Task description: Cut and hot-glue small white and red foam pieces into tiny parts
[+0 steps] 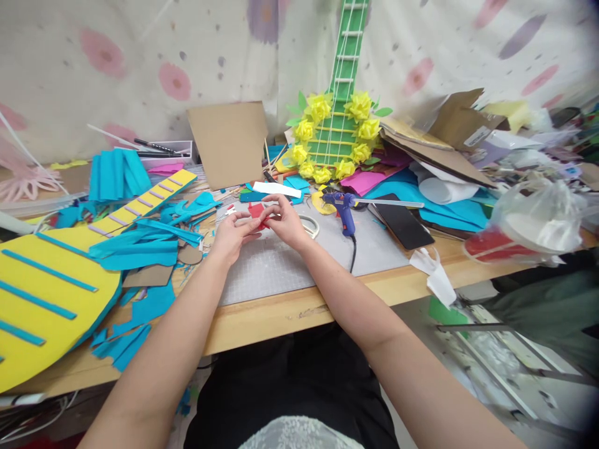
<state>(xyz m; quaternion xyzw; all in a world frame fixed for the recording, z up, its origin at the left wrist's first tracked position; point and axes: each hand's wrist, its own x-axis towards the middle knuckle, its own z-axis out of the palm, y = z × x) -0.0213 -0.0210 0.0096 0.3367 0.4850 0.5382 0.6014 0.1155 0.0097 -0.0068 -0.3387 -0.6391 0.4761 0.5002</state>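
Between my two hands is a small piece of red paper (255, 211), partly covered by fingers. My left hand (233, 236) pinches it from the left, and my right hand (284, 223) has its fingertips on it from the right. Both hands are just above the grey cutting mat (262, 274). Scissors with white handles (311, 226) lie beside my right hand, partly hidden by it. A white strip (277, 189) rests behind the hands. To the right, a blue glue gun (345, 212) with a long glue stick in it sits on the mat.
A green paper guitar with yellow flowers (337, 134) leans at the back. On the left lies a yellow paper guitar (51, 293) among blue paper scraps (140, 249). A black phone (405, 224), piled cardboard (435, 149) and a bagged red cup (496, 240) are on the right.
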